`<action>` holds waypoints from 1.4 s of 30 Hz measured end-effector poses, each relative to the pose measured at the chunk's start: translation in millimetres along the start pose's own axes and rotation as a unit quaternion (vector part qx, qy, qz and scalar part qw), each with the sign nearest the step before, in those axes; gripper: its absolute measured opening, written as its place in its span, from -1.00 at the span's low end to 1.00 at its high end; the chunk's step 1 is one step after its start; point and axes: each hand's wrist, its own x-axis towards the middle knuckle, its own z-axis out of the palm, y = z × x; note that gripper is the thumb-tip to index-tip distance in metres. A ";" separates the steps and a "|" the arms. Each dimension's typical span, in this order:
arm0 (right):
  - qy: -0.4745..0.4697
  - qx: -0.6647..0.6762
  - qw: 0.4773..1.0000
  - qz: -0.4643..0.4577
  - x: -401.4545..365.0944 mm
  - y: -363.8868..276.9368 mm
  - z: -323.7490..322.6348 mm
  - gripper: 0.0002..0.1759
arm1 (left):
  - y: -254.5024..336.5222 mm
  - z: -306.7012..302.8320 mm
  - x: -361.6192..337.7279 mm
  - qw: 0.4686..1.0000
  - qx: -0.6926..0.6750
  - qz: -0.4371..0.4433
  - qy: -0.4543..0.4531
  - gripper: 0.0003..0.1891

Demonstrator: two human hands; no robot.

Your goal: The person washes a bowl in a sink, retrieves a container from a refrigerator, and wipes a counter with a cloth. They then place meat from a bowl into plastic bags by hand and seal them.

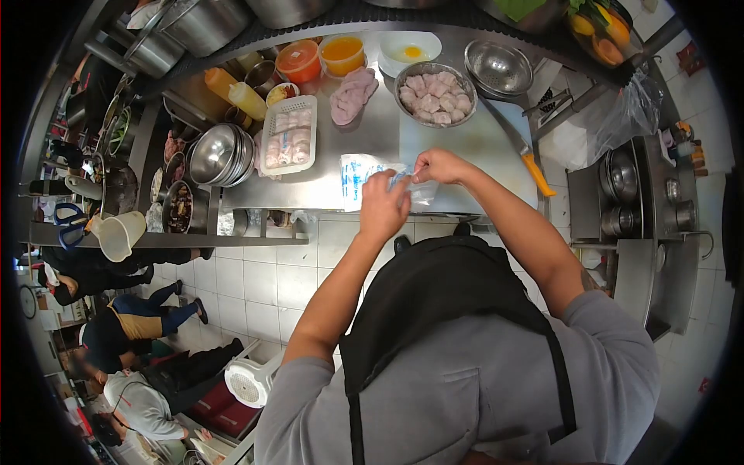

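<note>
A clear plastic bag with blue print (356, 177) lies at the front edge of the steel counter and the white cutting board. My left hand (383, 203) is closed on the bag's right part, fingers bent. Just beside it, my right hand (442, 166) pinches the bag's edge between thumb and fingers. Beyond the hands, a metal bowl of pale meat chunks (435, 94) stands on the board. A white basket (269, 147) with wrapped pale pieces sits to the left, near a folded pink cloth (354, 94).
A knife with an orange handle (535, 172) lies along the board's right edge. Stacked metal bowls (216, 153), squeeze bottles (248, 101) and sauce tubs (342, 54) line the left and back. A colander (500, 66) stands back right. Several people work at the far left.
</note>
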 end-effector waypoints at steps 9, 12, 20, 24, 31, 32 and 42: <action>0.073 0.107 0.991 -0.039 -12.5 2.9 -21.3 -0.78 | -14.6 46.0 -13.7 0.980 0.151 -0.058 -0.118 -0.60; 0.126 0.196 0.970 -0.064 -35.0 -2.5 -39.6 -0.79 | -16.9 46.8 -11.9 0.974 0.149 -0.106 -0.138 -0.59; 0.415 0.460 0.761 -0.192 -139.6 -28.8 -113.8 -0.95 | -32.6 33.8 5.0 0.960 0.141 -0.186 -0.156 -0.59; 0.462 0.442 0.734 -0.229 -197.1 -15.0 -133.7 -0.94 | -41.0 19.1 -0.3 0.987 -0.005 -0.147 -0.061 -0.61; 0.486 0.443 0.738 -0.153 -236.2 11.5 -103.5 -0.87 | -136.9 -0.9 13.9 0.630 -0.446 -0.539 0.337 -0.51; 0.486 0.443 0.739 -0.144 -235.8 11.1 -99.3 -0.87 | -169.2 -5.8 15.3 0.607 -0.473 -0.550 0.324 -0.58; 0.472 0.437 0.759 -0.095 -238.6 11.4 -87.5 -0.84 | -221.4 -9.5 -13.4 0.570 -0.563 -0.539 0.260 -0.78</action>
